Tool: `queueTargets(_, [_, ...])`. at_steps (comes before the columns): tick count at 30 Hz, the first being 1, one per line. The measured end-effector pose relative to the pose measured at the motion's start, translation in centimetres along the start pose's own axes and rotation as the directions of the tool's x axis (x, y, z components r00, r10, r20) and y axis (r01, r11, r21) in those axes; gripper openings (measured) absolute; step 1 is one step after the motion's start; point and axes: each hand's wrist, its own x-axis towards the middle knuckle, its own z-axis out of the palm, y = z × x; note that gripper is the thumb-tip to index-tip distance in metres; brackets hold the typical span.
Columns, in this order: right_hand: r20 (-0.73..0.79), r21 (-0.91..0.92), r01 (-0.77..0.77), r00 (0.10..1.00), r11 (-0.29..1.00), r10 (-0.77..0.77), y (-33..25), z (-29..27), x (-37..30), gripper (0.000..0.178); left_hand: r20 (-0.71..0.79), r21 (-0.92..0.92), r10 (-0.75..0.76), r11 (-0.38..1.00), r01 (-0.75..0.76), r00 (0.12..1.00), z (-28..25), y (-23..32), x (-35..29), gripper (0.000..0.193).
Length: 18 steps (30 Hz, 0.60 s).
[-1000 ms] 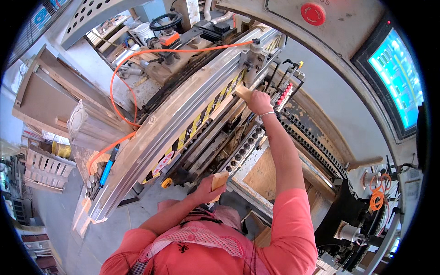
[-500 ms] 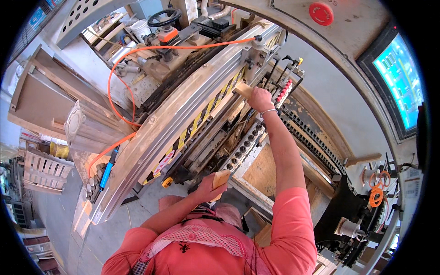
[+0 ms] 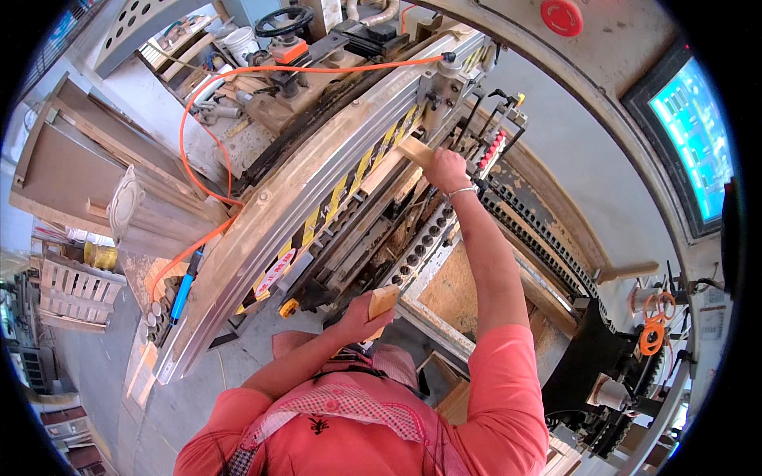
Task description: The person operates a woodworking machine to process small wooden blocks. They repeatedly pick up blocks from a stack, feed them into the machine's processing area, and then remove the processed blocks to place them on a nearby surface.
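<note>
My right hand (image 3: 446,170), stretched far forward over the machine, grips the near end of a small wooden block (image 3: 415,151). The block's far end is close to the yellow-and-black striped beam (image 3: 349,190). Beside that beam shows a pale wooden strip (image 3: 382,173); whether the block touches it I cannot tell. Close to my body, my left hand (image 3: 357,320) is closed round another pale wooden block (image 3: 384,300), whose end sticks up out of the fingers. A row of black round fittings (image 3: 421,247) runs along the machine between my two hands.
An orange hose (image 3: 317,70) loops over the beam on the left. A blue air gun (image 3: 185,292) hangs at its near end. On the right are a lit screen (image 3: 692,143) and a red push button (image 3: 562,17). Red knobs (image 3: 492,149) stand beyond my right hand.
My right hand has shifted slightly left and toward me with its block. More of the pale strip by the beam shows. The left hand has risen a little, still holding its block.
</note>
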Motion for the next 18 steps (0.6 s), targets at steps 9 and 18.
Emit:
queueTargets(9, [0.0,0.025,-0.014,1.0,1.0,0.014,0.1,0.6,0.6,0.018,0.019,0.026,0.021,0.999,-0.022,1.0,-0.1,0.4,0.2,0.032])
queueTargets(18, [-0.02,-0.018,-0.007,1.0,1.0,0.007,-0.5,0.5,0.8,0.015,0.006,0.159,0.1,0.982,-0.1,0.995,-0.1,2.1,0.5,0.023])
